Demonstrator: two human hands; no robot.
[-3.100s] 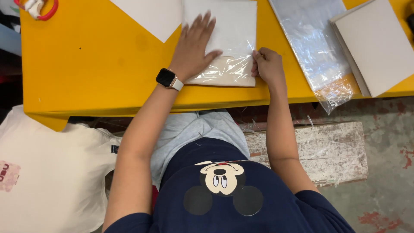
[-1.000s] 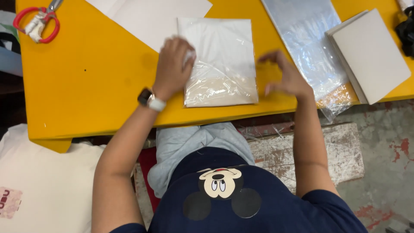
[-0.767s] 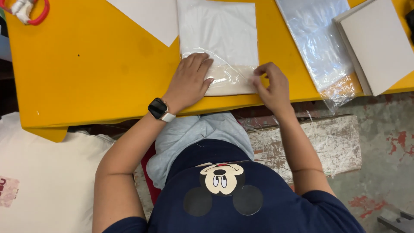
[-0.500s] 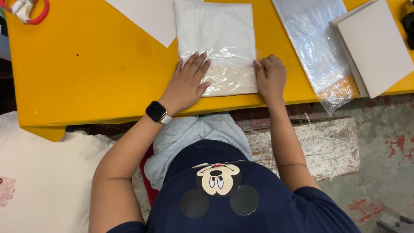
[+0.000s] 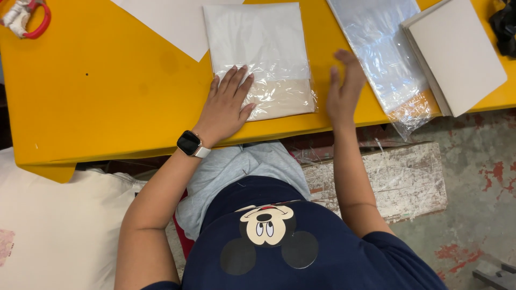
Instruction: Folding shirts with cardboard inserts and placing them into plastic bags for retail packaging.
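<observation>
On the yellow desk (image 5: 107, 91), red-handled scissors (image 5: 27, 19) lie at ten o'clock. A white sheet of paper (image 5: 172, 21) sits at eleven. At two o'clock a flat grey board (image 5: 457, 53) lies just beside an empty clear plastic bag (image 5: 381, 53).

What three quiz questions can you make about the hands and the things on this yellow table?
1. True or false: the left hand lies flat on the clear bag holding folded white cloth.
2. Is the right hand touching that bag? A yes, B no.
3. What colour are the scissors' handles at the table's far left corner?

Key: 1 true. 2 B, it is lifted just beside it. 3 red.
</observation>
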